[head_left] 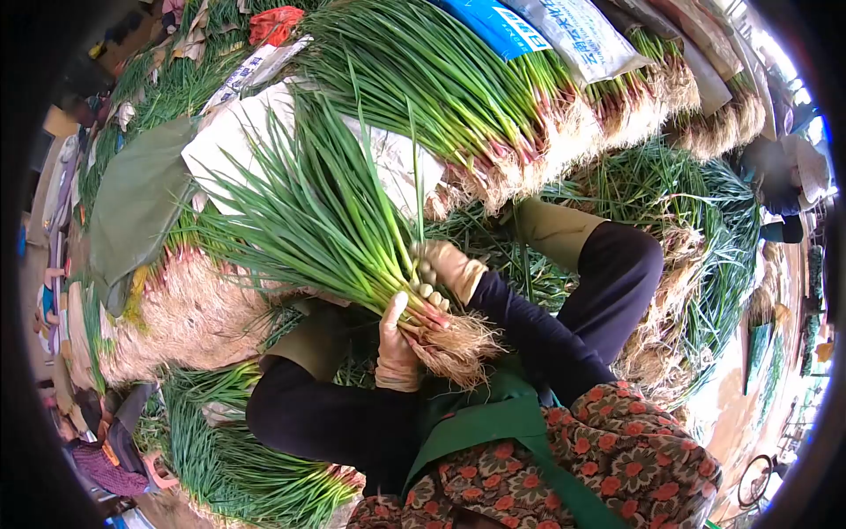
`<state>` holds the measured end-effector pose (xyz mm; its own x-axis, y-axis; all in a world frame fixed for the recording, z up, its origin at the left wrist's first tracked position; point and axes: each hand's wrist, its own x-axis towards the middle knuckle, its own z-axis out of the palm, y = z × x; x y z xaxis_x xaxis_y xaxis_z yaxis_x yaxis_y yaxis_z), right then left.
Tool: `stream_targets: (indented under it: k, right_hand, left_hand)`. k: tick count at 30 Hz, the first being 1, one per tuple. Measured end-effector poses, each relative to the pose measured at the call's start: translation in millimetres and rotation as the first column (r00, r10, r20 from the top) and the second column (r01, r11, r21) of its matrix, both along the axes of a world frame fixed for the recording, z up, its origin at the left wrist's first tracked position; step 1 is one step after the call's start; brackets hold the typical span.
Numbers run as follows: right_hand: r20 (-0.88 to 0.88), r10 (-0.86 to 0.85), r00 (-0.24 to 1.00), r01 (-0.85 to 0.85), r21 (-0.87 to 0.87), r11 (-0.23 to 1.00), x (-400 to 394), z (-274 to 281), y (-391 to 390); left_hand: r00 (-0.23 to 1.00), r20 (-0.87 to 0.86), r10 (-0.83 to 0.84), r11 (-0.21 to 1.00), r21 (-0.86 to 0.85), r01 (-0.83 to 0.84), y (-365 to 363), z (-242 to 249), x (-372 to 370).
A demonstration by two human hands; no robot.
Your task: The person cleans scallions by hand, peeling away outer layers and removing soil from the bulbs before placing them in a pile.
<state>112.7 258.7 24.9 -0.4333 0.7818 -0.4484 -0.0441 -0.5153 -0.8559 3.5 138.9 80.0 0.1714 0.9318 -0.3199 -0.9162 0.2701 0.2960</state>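
A bundle of green garlic (352,229) lies across the middle, its leaves fanning to the upper left and its pale roots (458,348) pointing to the lower right. My left hand (397,339), in a light glove, wraps round the stems just above the roots; its fingertips show on the far side. On the right side of the bundle, my gloved right hand (449,266) is closed, with a single long green leaf (418,167) rising from its fingers. Whether that stalk is apart from the bundle is hard to tell.
Stacked green garlic (423,79) lies beyond, partly under a blue-and-white sack (507,26). An olive cloth (141,198) covers another stack at left. Loose stalks (696,256) heap beside my right knee. A person (110,450) is at lower left, another at upper right.
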Motion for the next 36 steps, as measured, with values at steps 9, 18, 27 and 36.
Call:
stream_targets:
  k: [9,18,27,36]
  right_hand:
    - [0.898,-0.035,0.438,-0.515,0.283,0.809,24.6,-26.9,31.6]
    - [0.778,-0.478,0.408,-0.353,0.617,0.703,81.1,25.6,112.8]
    - [0.722,0.285,0.631,-0.659,0.305,0.687,53.9,67.9,9.2]
    - [0.238,-0.752,0.615,0.479,0.645,0.596,254.8,171.6,19.3]
  left_hand:
    - [0.953,0.276,0.125,0.968,0.176,-0.178,-10.6,22.6,-3.4]
    - [0.981,0.145,0.127,0.981,0.129,-0.146,6.0,21.4,-2.4]
    - [0.997,-0.082,0.000,1.000,-0.023,-0.002,4.1,-6.7,-10.5]
    - [0.993,0.118,0.012,1.000,-0.013,-0.011,5.4,-14.8,-7.9]
